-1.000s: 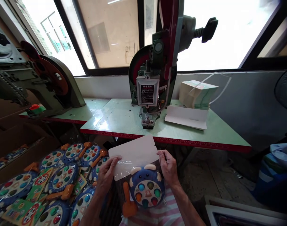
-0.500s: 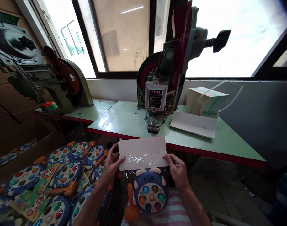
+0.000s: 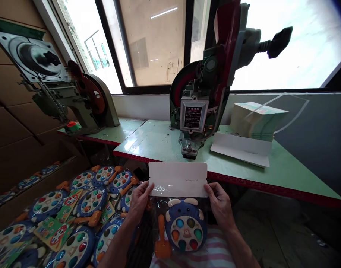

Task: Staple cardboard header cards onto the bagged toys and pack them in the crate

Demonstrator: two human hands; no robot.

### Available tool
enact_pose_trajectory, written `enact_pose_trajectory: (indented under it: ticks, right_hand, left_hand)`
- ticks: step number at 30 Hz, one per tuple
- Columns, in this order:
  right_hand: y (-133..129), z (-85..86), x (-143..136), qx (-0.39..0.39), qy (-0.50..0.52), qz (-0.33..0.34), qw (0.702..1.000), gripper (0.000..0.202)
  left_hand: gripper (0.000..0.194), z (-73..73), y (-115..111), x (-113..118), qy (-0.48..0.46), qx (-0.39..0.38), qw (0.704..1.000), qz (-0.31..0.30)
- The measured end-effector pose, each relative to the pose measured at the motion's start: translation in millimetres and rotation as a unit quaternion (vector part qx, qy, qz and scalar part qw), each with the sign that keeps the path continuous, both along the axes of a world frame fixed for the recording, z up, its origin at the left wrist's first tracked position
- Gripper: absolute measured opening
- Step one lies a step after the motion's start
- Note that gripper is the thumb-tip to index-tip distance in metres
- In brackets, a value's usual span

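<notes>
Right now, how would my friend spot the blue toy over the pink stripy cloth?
Find the pale green table, then the white card in front of it, between the left grip and right grip. Just under it is the round blue toy, beside an orange hammer. Other blue toys lie piled left; only this one is over the striped cloth.

Mallet (image 3: pixel 162 245) left of toy (image 3: pixel 186 227)

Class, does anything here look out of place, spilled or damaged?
Nothing looks spilled or damaged. The white card, held by the left hand and right hand, looks level. One oddity: at the right, a pale strap rises in a loose loop at the paper stack instead of lying flat.
</notes>
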State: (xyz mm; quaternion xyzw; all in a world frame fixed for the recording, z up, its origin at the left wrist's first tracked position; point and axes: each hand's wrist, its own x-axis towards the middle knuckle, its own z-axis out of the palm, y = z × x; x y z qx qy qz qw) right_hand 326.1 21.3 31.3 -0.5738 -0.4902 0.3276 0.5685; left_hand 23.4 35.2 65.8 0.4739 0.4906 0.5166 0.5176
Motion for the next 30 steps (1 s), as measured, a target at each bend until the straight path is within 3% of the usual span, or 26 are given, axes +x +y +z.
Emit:
enact_pose_trajectory:
  ticks: [9,15,24,30]
  right_hand:
    - [4,-0.9,-7,0.03,-0.064,-0.058,0.996,0.04]
    - [5,0.5,-7,0.037,-0.057,-0.054,0.996,0.036]
    - [7,-1.9,-4,0.041,0.036,-0.031,0.998,0.031]
    - [13,1.3,1,0.022,0.165,0.036,0.985,0.039]
  left_hand:
    - [0.056,-8.7,4,-2,0.018,0.001,1.0,0.016]
    - [0.057,-14.2,5,-1,0.004,-0.026,0.999,0.029]
    - [0.059,-15.2,4,3,-0.014,-0.056,0.997,0.055]
    - [0.055,-12.8,7,-6,-0.02,-0.049,0.998,-0.022]
